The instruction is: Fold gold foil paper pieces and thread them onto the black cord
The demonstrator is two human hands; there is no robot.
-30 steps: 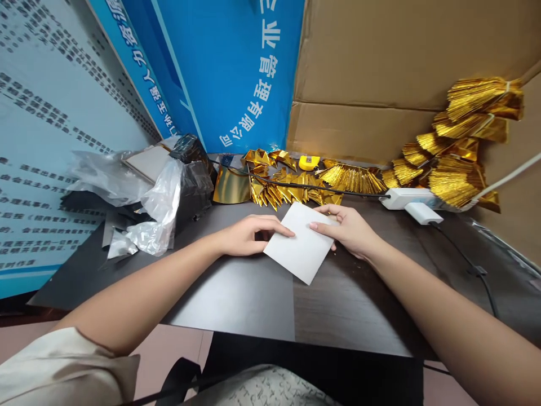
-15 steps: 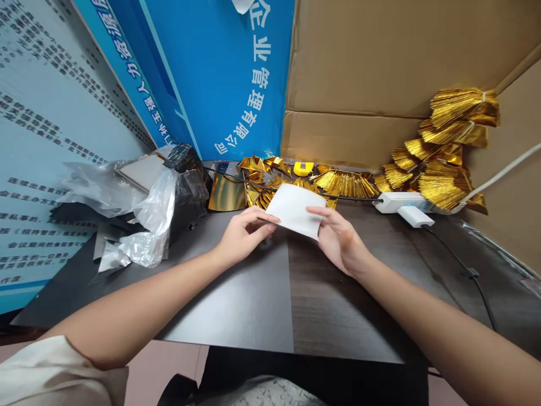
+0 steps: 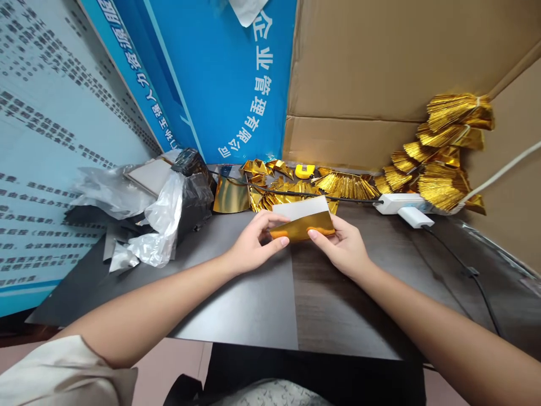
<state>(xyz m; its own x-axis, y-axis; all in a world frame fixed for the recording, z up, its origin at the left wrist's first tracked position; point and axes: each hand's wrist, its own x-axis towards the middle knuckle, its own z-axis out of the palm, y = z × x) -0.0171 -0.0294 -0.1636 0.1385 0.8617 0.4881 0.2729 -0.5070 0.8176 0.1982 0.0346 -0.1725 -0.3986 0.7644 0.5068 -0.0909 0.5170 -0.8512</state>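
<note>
Above the counter [image 3: 338, 304], I see both hands pinching the paper sheet [image 3: 302, 220], left hand [image 3: 253, 248] and right hand [image 3: 342, 248]; its near edge has just been folded up (gold side now showing).

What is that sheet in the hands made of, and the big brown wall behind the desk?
The sheet looks like thin foil-faced paper: its folded-up side shines mirror gold, its back is matte white. Both the left hand and right hand pinch it. The brown wall looks like plain corrugated cardboard, dull with a flap crease.
</note>
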